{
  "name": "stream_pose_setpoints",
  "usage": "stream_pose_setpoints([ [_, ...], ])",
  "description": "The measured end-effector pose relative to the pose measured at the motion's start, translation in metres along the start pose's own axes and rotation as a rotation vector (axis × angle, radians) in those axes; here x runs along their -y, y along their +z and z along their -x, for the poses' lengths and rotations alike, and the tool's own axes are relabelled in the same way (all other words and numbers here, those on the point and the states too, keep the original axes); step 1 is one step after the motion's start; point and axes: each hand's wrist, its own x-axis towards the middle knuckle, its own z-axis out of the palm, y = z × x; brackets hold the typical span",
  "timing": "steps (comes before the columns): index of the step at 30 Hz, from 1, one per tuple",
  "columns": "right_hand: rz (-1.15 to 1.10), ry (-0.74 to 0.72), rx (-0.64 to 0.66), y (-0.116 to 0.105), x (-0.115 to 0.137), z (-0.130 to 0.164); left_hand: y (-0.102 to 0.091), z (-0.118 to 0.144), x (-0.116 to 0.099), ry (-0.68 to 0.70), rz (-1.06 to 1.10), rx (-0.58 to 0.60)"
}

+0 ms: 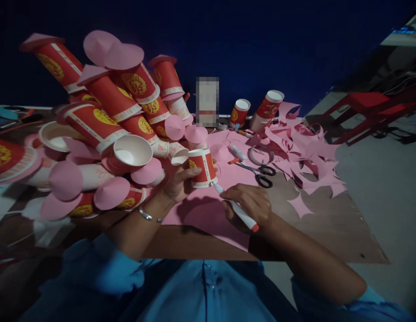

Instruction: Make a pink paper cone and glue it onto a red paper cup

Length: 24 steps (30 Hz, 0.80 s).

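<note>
My left hand (179, 182) is closed round a red paper cup (203, 170) with gold print and a white rim band facing down. In my right hand (246, 203) is a white marker (243, 215) with a red end cap. Its tip touches, or nearly touches, the white band at the cup's lower edge. Under both hands lies a large pink paper sheet (208, 214). Just beyond the right hand are scissors (258, 172) with black handles, a roll of clear tape (261, 155) and a marker cap (234, 161).
Stacked red and white cups with pink paper cones (112, 192) fill the left side. Pink paper offcuts (305, 156) are heaped at the right. Two cup stacks (239, 114) stand at the back. A red stool (365, 105) is on the floor beyond the wooden table (342, 232).
</note>
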Motion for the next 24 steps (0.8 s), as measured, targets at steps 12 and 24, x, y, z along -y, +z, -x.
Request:
stream_pose_setpoints([
  [12, 0.006, 0.013, 0.026, 0.0000, -0.0008, 0.0027, 0.0020, 0.0021, -0.0034, 0.003, -0.008, -0.002],
  [24, -0.017, -0.001, 0.065, -0.0002, 0.0008, 0.0006, -0.0050, -0.0002, 0.0049, -0.002, -0.049, -0.009],
])
